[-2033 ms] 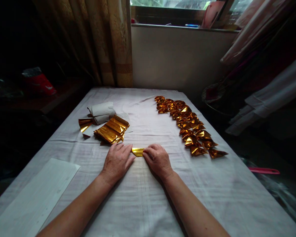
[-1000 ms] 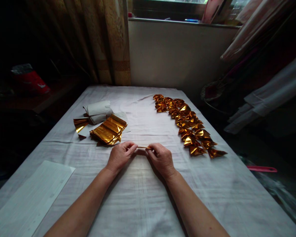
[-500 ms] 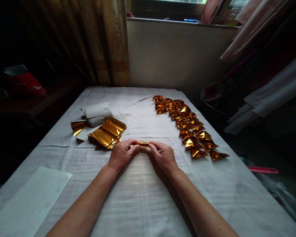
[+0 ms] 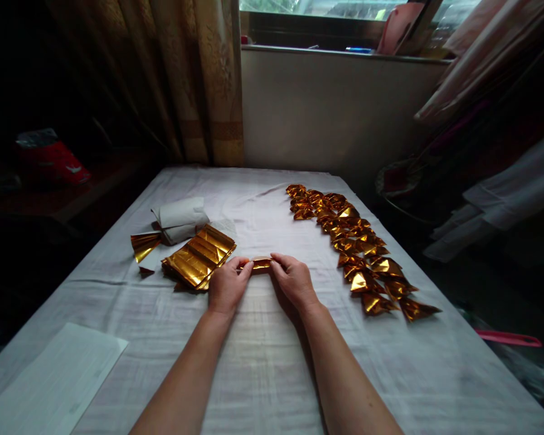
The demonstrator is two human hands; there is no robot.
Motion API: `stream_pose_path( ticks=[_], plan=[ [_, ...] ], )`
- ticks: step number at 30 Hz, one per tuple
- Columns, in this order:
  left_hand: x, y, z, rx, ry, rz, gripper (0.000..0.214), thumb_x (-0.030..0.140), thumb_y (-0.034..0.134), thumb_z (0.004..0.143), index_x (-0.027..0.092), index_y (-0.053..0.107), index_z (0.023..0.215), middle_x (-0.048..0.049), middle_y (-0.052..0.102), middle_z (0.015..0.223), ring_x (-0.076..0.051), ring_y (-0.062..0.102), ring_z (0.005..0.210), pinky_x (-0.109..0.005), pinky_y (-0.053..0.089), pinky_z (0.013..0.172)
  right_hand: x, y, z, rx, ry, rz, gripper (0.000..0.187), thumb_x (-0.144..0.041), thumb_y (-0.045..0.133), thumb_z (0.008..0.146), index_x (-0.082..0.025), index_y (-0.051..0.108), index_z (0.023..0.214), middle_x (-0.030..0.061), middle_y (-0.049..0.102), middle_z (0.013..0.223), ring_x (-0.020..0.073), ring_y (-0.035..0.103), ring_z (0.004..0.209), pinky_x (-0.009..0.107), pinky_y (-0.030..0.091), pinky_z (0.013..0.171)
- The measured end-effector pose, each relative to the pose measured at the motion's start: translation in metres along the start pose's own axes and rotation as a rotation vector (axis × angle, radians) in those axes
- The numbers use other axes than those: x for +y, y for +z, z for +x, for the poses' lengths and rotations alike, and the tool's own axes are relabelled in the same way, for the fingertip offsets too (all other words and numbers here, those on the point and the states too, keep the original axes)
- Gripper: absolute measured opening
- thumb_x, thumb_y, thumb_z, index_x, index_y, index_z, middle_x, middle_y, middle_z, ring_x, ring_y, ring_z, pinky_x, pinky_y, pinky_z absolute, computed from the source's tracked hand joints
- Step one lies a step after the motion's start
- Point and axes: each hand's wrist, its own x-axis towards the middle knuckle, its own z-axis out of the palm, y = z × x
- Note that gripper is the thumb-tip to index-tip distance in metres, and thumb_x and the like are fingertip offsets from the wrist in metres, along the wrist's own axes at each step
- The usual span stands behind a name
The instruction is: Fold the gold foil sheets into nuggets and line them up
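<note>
Between my two hands is a narrow folded piece of gold foil paper [image 4: 262, 264]. My left hand [image 4: 227, 283] pinches its left end with thumb and fingers, and my right hand [image 4: 294, 277] pinches the right end. Just left of my left hand lies a stack of creased gold foil sheets [image 4: 200, 255]. Several finished-looking folded gold foil pieces [image 4: 360, 241] form a long cluster on the right of the table. The hidden ends of the held piece sit under my fingers.
A white cloth covers the table [image 4: 263, 362]. Behind the stack lies a white paper bundle [image 4: 181, 219], with a fanned gold piece [image 4: 145, 244] beside it. A pale sheet [image 4: 57, 380] rests at front left. Clothes [image 4: 517, 175] hang at the right; a curtain [image 4: 199, 78] hangs behind.
The camera view has tilted up slightly, so the table things appear lower. My hands still pinch the folded foil and have come slightly closer together.
</note>
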Motion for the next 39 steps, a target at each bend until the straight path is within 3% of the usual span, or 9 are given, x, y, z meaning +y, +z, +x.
stream_pose_path(
  ticks=[7,18,39],
  plan=[
    [-0.004,0.003,0.0,0.058,0.058,-0.062,0.019,0.034,0.058,0.088,0.022,0.073,0.095,-0.0018,0.077,0.088,-0.018,0.07,0.073,-0.027,0.051,0.071,-0.005,-0.006,0.0,-0.019,0.045,-0.098,0.015,-0.027,0.064,0.086,-0.028,0.078,0.09,0.0032,0.078,0.093,0.0227,0.073,0.087,0.034,0.057,0.079],
    [-0.007,0.004,0.001,0.087,0.206,0.057,0.027,0.036,0.05,0.095,0.021,0.073,0.097,-0.0054,0.076,0.093,-0.02,0.07,0.085,-0.028,0.051,0.078,-0.003,-0.009,0.002,-0.059,0.091,0.044,0.022,-0.028,0.056,0.088,-0.026,0.078,0.092,0.003,0.078,0.097,0.0208,0.072,0.091,0.031,0.054,0.083],
    [-0.008,0.007,0.0,0.13,0.22,0.142,0.028,0.032,0.048,0.095,0.02,0.072,0.086,-0.0043,0.076,0.086,-0.019,0.069,0.078,-0.026,0.049,0.072,-0.013,-0.009,0.0,-0.055,0.113,-0.147,0.022,-0.027,0.054,0.091,-0.026,0.076,0.093,0.0024,0.078,0.097,0.0197,0.071,0.089,0.028,0.05,0.079]
  ],
)
